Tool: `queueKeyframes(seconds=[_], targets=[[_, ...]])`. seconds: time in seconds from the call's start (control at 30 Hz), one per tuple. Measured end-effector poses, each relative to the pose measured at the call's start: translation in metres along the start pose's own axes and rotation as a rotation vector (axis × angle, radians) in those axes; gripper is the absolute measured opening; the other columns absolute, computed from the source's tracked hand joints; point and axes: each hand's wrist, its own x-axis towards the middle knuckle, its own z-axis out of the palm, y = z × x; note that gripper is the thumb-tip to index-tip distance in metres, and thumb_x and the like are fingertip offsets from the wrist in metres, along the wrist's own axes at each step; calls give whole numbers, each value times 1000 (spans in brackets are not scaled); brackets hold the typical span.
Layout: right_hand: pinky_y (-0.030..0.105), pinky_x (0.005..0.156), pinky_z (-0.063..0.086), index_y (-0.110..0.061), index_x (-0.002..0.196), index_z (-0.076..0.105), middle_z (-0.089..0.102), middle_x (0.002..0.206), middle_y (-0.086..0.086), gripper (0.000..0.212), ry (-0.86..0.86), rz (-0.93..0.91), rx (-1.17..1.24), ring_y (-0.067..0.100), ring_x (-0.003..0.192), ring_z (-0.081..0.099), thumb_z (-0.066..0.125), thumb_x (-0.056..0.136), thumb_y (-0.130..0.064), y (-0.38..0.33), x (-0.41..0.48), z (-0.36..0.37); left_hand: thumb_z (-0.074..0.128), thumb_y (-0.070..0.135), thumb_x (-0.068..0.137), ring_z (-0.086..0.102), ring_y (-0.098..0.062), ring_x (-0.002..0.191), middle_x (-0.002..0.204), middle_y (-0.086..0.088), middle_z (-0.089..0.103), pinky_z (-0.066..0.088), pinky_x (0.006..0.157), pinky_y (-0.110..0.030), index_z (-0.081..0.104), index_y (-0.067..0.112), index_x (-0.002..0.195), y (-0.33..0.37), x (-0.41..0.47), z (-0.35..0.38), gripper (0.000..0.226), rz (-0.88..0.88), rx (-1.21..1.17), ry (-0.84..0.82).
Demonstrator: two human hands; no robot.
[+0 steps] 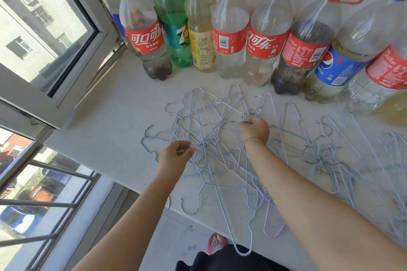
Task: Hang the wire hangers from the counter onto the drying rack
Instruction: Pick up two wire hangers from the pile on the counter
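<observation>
A tangled pile of wire hangers (211,121), pale blue, white and pink with metal hooks, lies spread over the white counter (105,130). More hangers (343,154) lie to the right, and some ends stick out past the counter's front edge. My right hand (255,130) rests on the middle of the pile, its fingers closed around a hanger hook. At the pile's left side my left hand (176,156) pinches a thin wire between thumb and fingers. No drying rack is in view.
A row of large plastic drink bottles (229,28) stands along the back wall, behind the pile. An open window frame (72,55) borders the counter on the left, with metal bars (50,204) below it. A foot in a pink sandal (217,242) shows on the floor.
</observation>
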Motion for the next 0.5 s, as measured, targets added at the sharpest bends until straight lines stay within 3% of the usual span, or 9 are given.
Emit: queueKeyframes(seconds=[0.1, 0.17, 0.27, 0.5], targets=[[20, 51, 38, -5, 90, 64, 62, 51, -4, 15, -175, 34, 280, 9, 45, 53, 61, 75, -5, -8, -9, 0, 66, 24, 86, 58, -5, 84, 89, 9, 64, 42, 69, -15, 64, 22, 100, 0, 3, 0, 14, -18, -26, -6], [19, 43, 32, -7, 79, 57, 56, 39, -4, 5, -340, 75, 475, 8, 31, 44, 59, 81, -3, -11, -15, -3, 65, 24, 86, 58, -6, 84, 90, 8, 64, 42, 70, -18, 64, 21, 101, -1, 6, 0, 15, -30, -34, -9], [21, 43, 28, -12, 64, 54, 52, 40, -4, 27, -487, 85, 596, 7, 32, 42, 54, 91, -13, -16, -25, -9, 65, 24, 86, 58, -10, 84, 90, 6, 64, 43, 76, -24, 64, 18, 102, -5, 12, -1, 17, -54, -46, 16], [15, 40, 36, -13, 93, 63, 53, 49, -8, 23, -642, 164, 792, 2, 40, 46, 47, 95, -28, -12, -44, -29, 61, 28, 89, 58, -22, 83, 85, -5, 63, 49, 87, -38, 64, 13, 96, -18, 29, -6, 16, -171, -134, 82]])
